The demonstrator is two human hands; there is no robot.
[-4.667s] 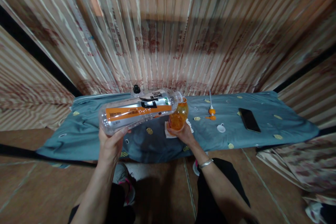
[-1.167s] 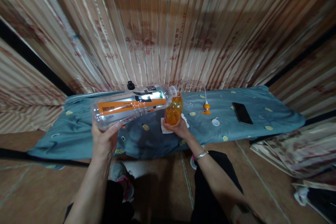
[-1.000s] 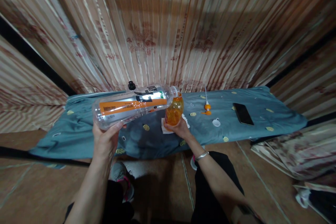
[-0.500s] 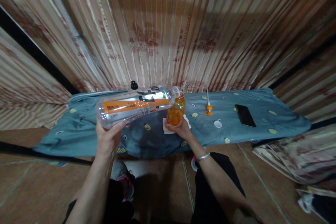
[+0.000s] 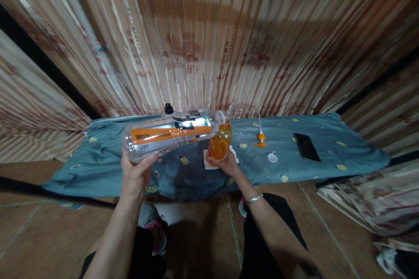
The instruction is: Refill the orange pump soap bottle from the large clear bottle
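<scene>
My left hand (image 5: 135, 174) grips the base of a large clear plastic bottle (image 5: 170, 135) with an orange label, tipped almost flat. Its open mouth rests over the neck of a small orange bottle (image 5: 220, 141). My right hand (image 5: 225, 165) wraps round the bottom of that orange bottle and holds it upright on a white tissue (image 5: 209, 161). Both stand above a low table under a blue cloth (image 5: 108, 170).
On the cloth lie an orange pump head with a white tube (image 5: 260, 134), a small white cap (image 5: 272, 156), a black phone (image 5: 306, 147) and a black cap (image 5: 168, 108). Striped curtains hang behind. Patterned fabric (image 5: 363, 202) is heaped on the floor at right.
Both hands keep their hold; the big bottle stays tipped onto the orange bottle's neck. Only the view shifts slightly.
</scene>
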